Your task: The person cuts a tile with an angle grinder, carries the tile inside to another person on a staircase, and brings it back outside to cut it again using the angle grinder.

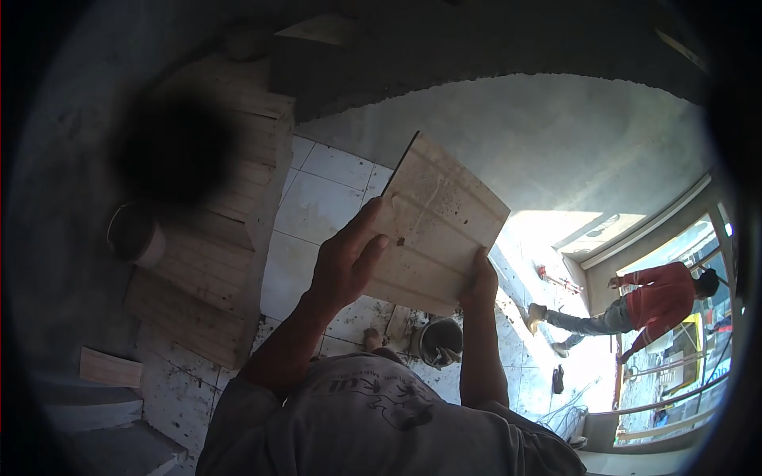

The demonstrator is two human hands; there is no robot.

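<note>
A rectangular beige tile (440,222) with faint parallel bands and a few dark specks is held up, tilted, in front of my chest. My left hand (348,260) grips its left edge, with the thumb lying over the near face and the other fingers mostly behind. On the opposite side, my right hand (479,282) is closed on the lower right edge; most of its fingers are hidden. Below the tile, a bucket (440,343) stands on the floor near my foot (371,339), its contents hard to make out.
Stacked or stepped wood-look tiles (198,274) lie at left, with another bucket (143,236) on them. Dirt marks the white tiled floor (317,198). A grey wall (508,127) rises ahead. A person in a red top (663,293) is by the bright opening at right, near cables (563,404).
</note>
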